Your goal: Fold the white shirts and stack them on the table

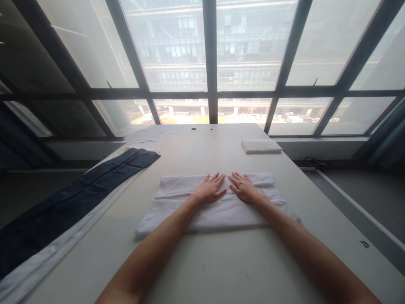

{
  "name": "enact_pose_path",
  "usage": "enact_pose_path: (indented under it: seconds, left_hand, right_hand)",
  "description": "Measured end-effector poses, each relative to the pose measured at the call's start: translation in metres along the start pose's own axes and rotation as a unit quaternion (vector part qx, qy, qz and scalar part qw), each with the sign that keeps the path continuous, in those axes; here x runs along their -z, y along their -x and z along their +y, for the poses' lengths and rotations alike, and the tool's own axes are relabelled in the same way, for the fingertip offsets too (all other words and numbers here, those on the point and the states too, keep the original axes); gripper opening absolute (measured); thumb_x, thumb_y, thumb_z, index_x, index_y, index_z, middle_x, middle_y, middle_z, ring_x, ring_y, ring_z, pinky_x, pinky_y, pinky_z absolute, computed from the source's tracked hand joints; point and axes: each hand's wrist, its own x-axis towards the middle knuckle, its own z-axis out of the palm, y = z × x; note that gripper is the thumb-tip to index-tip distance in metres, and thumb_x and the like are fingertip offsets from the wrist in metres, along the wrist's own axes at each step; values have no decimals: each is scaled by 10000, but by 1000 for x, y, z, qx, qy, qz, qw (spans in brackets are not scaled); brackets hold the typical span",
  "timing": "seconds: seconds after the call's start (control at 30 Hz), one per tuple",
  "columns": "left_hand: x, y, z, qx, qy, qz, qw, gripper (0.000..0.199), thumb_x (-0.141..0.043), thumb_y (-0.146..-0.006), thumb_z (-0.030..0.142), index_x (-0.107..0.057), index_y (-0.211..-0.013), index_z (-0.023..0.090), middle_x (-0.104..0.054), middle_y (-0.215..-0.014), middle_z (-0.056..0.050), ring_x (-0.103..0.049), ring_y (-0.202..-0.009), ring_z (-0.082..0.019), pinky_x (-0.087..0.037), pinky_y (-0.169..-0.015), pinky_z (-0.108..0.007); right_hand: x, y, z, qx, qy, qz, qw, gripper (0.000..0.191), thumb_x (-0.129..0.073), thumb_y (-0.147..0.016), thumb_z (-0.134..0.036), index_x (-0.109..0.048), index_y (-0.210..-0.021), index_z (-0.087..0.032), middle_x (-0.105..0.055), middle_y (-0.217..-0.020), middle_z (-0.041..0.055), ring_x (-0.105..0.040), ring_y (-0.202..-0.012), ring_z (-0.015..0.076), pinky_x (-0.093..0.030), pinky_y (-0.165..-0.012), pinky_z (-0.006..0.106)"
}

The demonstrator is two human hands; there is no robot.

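Note:
A white cloth (218,215), folded into a wide flat shape, lies on the white table (202,261) in front of me. My left hand (211,188) rests palm down on its upper middle part, fingers spread. Close beside it, my right hand (243,187) also lies flat on the cloth with the fingers apart. A small gap separates the two hands. Faint creases run across the cloth near the fingers. Neither hand grips anything.
Dark blue fabric (82,190) lies along the table's left side, on top of long white fabric (72,238). A smaller folded white cloth (261,146) sits at the back right. Thin white sheets (147,133) lie at the back left. Large windows stand behind the table.

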Motion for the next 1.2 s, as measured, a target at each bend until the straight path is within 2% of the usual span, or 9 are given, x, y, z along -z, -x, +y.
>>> enact_pose_path:
  seconds: [0.17,0.43,0.57,0.77,0.93,1.0,1.07,1.13,1.2]
  left_hand:
    - [-2,-1,-1,4,0,19,1000,614,-223,-1068,538,-246,-1608,248,-264,-1654,-89,-180,-1540,-251,-127,-1224,-548]
    - [5,10,-9,70,-11,6,997,571,-214,-1070,525,-320,-1585,300,-218,-1669,-70,-147,-1542,-313,-122,-1199,-617]
    - [14,39,-42,144,-15,-30,989,604,-174,-1069,512,-242,-1612,256,-155,-1679,-95,-126,-1543,-326,-169,-1183,-618]
    - [27,115,-111,245,-53,-44,967,633,-173,-1055,496,-179,-1626,223,-151,-1677,-86,-117,-1548,-302,-137,-1193,-605]
    - [33,149,-137,316,-42,-53,946,646,-125,-1046,527,-171,-1626,247,-140,-1681,-63,-95,-1551,-307,-108,-1163,-689]
    - [35,149,-136,328,-40,-44,943,641,-111,-1050,519,-212,-1618,239,-180,-1675,-75,-134,-1545,-310,-138,-1160,-687]
    - [38,143,-125,346,-62,1,936,642,-105,-1058,498,-254,-1607,201,-246,-1655,-116,-186,-1533,-319,-167,-1160,-677]
    - [41,130,-103,350,-99,76,928,646,-108,-1066,473,-285,-1592,144,-314,-1624,-164,-237,-1518,-322,-183,-1171,-647]
    - [41,111,-71,291,-107,120,943,629,-128,-1072,471,-338,-1572,152,-354,-1609,-148,-269,-1509,-296,-200,-1196,-583]
  right_hand:
    - [-1,1,8,2,6,-7,1000,591,-309,-1034,-409,-319,-1580,-184,-241,-1657,120,-163,-1545,230,-104,-1232,502]
    - [-1,0,7,2,6,-10,1000,587,-305,-1039,-420,-332,-1574,-177,-241,-1658,128,-169,-1544,238,-99,-1232,502]
    - [0,0,7,2,4,-8,1000,588,-295,-1041,-421,-332,-1572,-172,-251,-1655,130,-179,-1542,239,-107,-1232,506]
    - [1,1,6,2,3,-10,1000,593,-286,-1038,-428,-325,-1576,-182,-235,-1661,116,-170,-1543,247,-107,-1229,527]
    - [3,3,5,4,5,-12,1000,597,-265,-1039,-428,-319,-1579,-180,-239,-1659,114,-159,-1546,249,-106,-1231,529]
    - [4,3,5,0,5,-15,1000,595,-268,-1038,-427,-320,-1580,-185,-235,-1660,109,-157,-1547,248,-109,-1231,527]
    - [3,3,5,0,4,-16,1000,594,-269,-1039,-427,-323,-1579,-185,-231,-1662,109,-161,-1546,249,-108,-1230,530]
    - [2,2,6,0,4,-16,1000,594,-271,-1040,-428,-327,-1577,-183,-229,-1662,111,-169,-1544,252,-107,-1229,533]
    - [0,2,7,0,6,-15,1000,595,-276,-1038,-431,-332,-1575,-181,-234,-1661,112,-177,-1542,253,-112,-1229,526]
